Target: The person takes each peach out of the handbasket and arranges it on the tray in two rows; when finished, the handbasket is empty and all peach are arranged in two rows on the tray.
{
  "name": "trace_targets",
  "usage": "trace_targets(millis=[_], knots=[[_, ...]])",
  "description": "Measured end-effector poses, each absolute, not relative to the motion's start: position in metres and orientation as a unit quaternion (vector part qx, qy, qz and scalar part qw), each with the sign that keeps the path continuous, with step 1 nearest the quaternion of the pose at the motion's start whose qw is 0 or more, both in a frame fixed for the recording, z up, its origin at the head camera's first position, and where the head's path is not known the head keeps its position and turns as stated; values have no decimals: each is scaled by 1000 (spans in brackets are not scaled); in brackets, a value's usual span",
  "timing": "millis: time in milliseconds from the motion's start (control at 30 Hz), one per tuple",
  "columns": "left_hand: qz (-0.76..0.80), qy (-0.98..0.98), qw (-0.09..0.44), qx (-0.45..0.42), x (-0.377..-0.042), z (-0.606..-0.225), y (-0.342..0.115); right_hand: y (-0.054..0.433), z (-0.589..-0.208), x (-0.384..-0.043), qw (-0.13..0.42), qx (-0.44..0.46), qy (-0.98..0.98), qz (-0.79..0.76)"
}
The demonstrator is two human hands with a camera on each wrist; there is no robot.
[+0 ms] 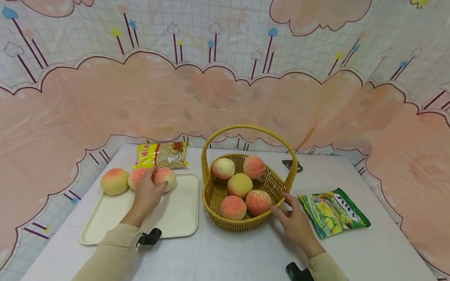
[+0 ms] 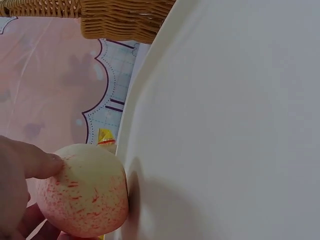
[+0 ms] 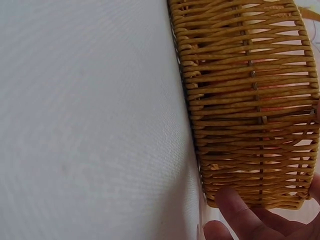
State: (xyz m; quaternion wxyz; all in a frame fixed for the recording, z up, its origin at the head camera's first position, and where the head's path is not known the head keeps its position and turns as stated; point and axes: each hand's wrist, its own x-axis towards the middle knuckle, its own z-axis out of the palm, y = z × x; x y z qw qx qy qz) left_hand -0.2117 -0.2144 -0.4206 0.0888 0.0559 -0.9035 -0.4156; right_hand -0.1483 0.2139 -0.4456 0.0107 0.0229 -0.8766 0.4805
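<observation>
My left hand (image 1: 148, 195) pinches a pink-and-cream peach (image 1: 164, 178) at the far edge of a white tray (image 1: 186, 218). In the left wrist view the thumb (image 2: 42, 162) lies on the peach (image 2: 90, 195), with other fingers partly hidden behind it. A pink peach (image 1: 136, 177), partly covered by the hand, and a yellow-orange peach (image 1: 114, 181) sit to its left. My right hand (image 1: 297, 222) holds the right side of a wicker basket (image 1: 225, 223) with a tall handle. Its fingers reach the weave in the right wrist view. Several peaches (image 1: 240, 185) lie inside the basket.
A yellow bag of dry food (image 1: 161, 155) lies behind the tray. Right of the basket is a green snack packet (image 1: 335, 212), and a dark hair clip (image 1: 292, 165) lies behind the handle. A patterned cloth (image 1: 225, 97) hangs beyond the white table.
</observation>
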Motion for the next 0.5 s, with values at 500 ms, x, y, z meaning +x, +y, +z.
trace_targets(millis=[500], knots=[[-432,-894,105,53,-208,-419,-213,214,-446,-149,-1,19,-870,492]])
